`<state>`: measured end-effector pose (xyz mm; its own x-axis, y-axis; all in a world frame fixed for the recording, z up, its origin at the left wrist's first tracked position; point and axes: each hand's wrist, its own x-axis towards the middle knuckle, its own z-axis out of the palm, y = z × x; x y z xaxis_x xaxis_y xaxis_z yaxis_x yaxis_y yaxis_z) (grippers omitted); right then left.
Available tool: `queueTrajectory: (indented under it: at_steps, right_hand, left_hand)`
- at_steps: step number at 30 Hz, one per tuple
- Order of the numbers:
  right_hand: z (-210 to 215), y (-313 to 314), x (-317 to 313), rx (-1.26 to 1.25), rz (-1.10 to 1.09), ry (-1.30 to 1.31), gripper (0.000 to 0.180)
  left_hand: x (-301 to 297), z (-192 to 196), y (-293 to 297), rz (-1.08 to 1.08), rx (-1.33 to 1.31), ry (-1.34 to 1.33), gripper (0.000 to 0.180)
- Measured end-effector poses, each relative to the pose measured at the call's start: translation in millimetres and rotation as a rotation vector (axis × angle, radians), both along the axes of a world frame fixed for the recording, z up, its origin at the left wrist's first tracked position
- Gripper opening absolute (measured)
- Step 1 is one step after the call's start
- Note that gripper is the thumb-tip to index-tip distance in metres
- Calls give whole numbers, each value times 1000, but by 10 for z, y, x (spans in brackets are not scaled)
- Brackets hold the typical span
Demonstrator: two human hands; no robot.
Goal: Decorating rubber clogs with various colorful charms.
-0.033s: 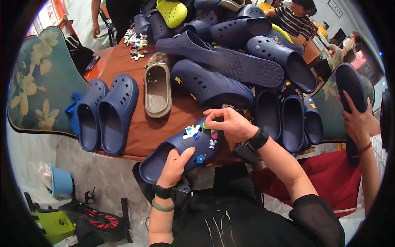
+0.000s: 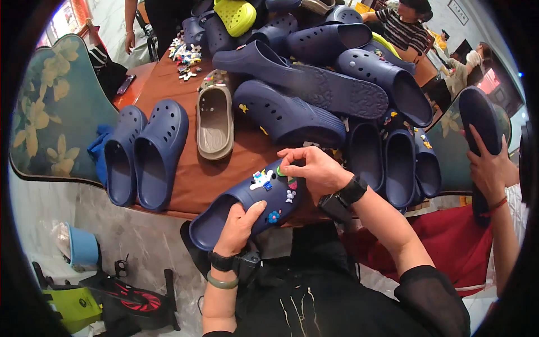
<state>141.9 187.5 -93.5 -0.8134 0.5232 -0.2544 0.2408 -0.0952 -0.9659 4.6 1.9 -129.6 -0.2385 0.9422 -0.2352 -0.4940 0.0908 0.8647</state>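
My left hand (image 2: 238, 224) grips a navy clog (image 2: 209, 223) by its side, thumb over the upper, above the table's front edge. Several charms sit on its upper: a white figure (image 2: 261, 180), a blue flower (image 2: 274, 216), a small grey mouse-like one (image 2: 290, 195) and a red and green one (image 2: 292, 183). Near the toe, the fingers of my right hand (image 2: 311, 168) are pinched on a green charm (image 2: 281, 170), partly hidden by the fingertips. Whether that charm is seated in a hole I cannot tell.
A navy clog pair (image 2: 147, 151) and a beige clog (image 2: 215, 126) stand on the brown cloth (image 2: 182, 185). Navy clogs (image 2: 331, 90) heap up behind, with loose charms (image 2: 187, 56) at the far left. At right another person's hand (image 2: 485, 168) holds a navy clog (image 2: 480, 118).
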Motion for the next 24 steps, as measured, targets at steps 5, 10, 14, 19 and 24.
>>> queueTrajectory:
  at_steps: [5,10,14,19,24]
  right_hand:
    - [-71,185,-21,67,89,-153,30]
    - [-42,365,-124,213,270,-477,55]
    - [119,397,-250,208,398,-719,58]
    - [-20,202,-255,428,326,-579,46]
    - [-162,280,-53,56,148,-258,47]
  left_hand:
    - [12,27,0,-7,10,-2,34]
    - [14,5,-45,-35,-17,71,34]
    - [-18,-75,-47,-90,5,125,34]
    - [-127,-39,-21,-157,-22,43,33]
    - [-95,-74,77,-94,64,92,33]
